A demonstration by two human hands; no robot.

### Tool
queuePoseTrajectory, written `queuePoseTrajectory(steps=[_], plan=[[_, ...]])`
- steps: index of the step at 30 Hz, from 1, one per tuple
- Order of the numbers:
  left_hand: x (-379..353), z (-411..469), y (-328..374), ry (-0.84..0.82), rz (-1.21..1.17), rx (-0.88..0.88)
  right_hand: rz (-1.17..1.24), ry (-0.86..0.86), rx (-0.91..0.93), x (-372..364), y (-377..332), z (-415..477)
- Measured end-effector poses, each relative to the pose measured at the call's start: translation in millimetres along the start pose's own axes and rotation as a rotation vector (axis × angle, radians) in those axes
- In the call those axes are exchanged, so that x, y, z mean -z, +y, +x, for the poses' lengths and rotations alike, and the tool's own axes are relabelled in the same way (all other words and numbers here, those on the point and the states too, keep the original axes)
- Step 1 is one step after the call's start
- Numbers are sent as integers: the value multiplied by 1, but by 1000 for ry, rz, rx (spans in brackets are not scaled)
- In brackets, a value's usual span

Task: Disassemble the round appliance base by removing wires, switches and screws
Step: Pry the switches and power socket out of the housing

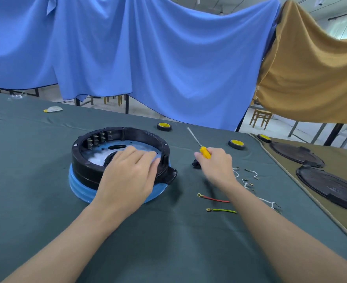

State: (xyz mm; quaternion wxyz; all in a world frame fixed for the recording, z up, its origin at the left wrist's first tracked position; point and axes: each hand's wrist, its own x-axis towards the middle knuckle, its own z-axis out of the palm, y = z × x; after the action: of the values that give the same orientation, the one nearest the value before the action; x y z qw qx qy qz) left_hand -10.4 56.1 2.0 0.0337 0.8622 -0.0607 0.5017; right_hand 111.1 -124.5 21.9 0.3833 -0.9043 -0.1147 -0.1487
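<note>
Closest to me, my left forearm (62,237) and right forearm (291,231) are stretching out over the counter (168,252) and its dark green cloth. My left grip (127,174) is lying released on the round appliance base (82,160), fingers fairly straight, draping over the near rim and touching the pale plate inside. That base is sitting left of centre on the counter, black ring uppermost, blue skirt below. My right grip (215,166) is clenching round a yellow-handled screwdriver (205,152), its shaft pointing up and away to the left, apart from the base. A red wire (213,199), a green-yellow wire (221,210) and white wires (250,174) are lying loose near my right wrist.
</note>
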Motion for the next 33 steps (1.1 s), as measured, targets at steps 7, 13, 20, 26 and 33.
queuePoseTrajectory(steps=[7, 13, 20, 26, 33], plan=[[12, 3, -42, 103, -108, 768, 251, -125, -160, -30, -49, -71], [10, -3, -42, 104, -381, 1207, 436, -96, -318, -35, -58, -75], [8, -3, -45, 160, -355, 1216, 232, -86, -286, 14, -21, -52], [-1, -3, -57, 140, -617, 1349, 42, -147, -160, 50, -10, -50], [-4, -4, -62, -120, -1082, 1204, -16, -319, 124, 45, -60, -47]])
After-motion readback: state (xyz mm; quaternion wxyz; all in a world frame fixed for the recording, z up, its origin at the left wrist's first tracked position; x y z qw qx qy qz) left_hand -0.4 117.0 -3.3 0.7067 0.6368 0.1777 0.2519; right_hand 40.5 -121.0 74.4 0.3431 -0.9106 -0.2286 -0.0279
